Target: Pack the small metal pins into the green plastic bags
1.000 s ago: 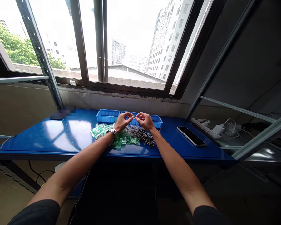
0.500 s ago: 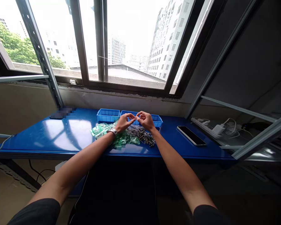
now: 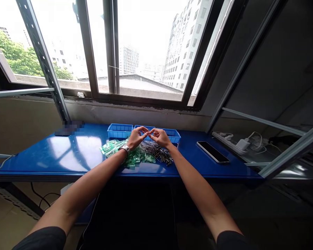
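My left hand (image 3: 137, 137) and my right hand (image 3: 159, 136) meet fingertip to fingertip above the blue table (image 3: 75, 152). Both are closed in a pinch; whatever lies between the fingers is too small to make out. Below and left of them spreads a pile of green-tinted clear packets (image 3: 131, 158). Small dark and brass-coloured pieces (image 3: 163, 155) lie heaped under my right wrist. Behind the hands stand a blue bin (image 3: 120, 131) on the left and another blue bin (image 3: 174, 136), partly hidden by my fingers.
A phone (image 3: 213, 152) lies to the right on the table. Beyond it are a white power strip (image 3: 231, 143) and charger (image 3: 243, 144). Metal shelf posts rise at both sides. A blurred dark item (image 3: 69, 128) lies at the back left.
The fingertips of both hands have drawn closer together and now touch. The whole view has shifted slightly, with the table a little lower in the picture.
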`<state>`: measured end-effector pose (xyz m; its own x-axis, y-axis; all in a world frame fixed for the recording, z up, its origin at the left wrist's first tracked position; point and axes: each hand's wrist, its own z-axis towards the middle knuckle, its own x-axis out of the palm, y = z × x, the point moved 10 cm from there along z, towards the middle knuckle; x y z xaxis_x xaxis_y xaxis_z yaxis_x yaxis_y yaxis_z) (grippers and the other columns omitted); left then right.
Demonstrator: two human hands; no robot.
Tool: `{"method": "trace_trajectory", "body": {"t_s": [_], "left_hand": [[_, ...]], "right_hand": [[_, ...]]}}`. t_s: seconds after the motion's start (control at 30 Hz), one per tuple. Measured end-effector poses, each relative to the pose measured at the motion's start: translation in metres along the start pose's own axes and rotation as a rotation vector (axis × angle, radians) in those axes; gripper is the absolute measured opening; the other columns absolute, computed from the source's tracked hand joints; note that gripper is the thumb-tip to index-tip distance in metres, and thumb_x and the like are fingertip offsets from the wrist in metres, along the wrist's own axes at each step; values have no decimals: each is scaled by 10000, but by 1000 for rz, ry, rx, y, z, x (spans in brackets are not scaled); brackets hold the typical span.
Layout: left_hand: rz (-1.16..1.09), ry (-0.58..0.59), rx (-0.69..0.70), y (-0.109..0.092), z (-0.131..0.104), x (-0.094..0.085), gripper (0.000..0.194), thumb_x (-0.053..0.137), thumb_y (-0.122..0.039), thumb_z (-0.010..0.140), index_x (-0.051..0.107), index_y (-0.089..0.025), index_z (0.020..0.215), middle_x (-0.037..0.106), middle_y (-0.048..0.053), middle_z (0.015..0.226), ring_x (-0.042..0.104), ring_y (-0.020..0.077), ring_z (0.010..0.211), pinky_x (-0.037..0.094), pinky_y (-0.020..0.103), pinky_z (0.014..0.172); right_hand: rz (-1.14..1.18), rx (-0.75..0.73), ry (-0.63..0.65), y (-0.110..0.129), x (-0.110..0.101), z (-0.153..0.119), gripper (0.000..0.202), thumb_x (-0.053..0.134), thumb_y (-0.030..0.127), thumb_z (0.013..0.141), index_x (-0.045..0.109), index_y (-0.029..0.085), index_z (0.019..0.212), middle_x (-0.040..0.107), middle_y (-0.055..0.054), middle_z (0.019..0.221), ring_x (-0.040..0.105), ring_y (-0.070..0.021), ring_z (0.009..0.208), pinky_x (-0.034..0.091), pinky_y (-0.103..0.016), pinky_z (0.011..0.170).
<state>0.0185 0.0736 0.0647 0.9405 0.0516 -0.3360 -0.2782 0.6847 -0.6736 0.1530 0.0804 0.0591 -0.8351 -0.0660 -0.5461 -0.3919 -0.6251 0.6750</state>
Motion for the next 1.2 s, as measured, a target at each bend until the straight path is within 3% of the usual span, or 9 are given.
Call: {"method": "trace_trajectory", "body": {"t_s": [0.47,0.67,0.87,1.2], "left_hand": [[59,46,10,-2,-1,5,310,667,-486,911,733,-183,911,743,74,893,643,214,806,456,307,650],[93,96,37,-5,-3,12,238,707,-434,890,731,-198,872,752,57,891,631,220,826,449,319,680],[69,31,26,-3,-1,4,238,678,-420,915,729,-188,908,741,65,900,640,212,828,452,312,675],[8,4,11,-5,-1,-1,225,682,-405,909,722,-184,917,735,65,914,650,209,838,456,298,673]], "right_hand": [[24,-7,-137,6,-15,-2,301,632,450,876,642,149,886,416,61,588,337,-97,520,267,-251,504],[30,-12,-132,7,-13,-1,312,659,459,855,650,147,868,409,59,585,334,-102,539,259,-250,504],[25,-2,-134,3,-16,-1,311,635,462,874,631,150,872,406,62,581,317,-95,523,248,-255,501],[3,-9,-7,0,0,1,333,675,477,860,691,144,870,438,49,564,364,-106,517,267,-261,505]]}}
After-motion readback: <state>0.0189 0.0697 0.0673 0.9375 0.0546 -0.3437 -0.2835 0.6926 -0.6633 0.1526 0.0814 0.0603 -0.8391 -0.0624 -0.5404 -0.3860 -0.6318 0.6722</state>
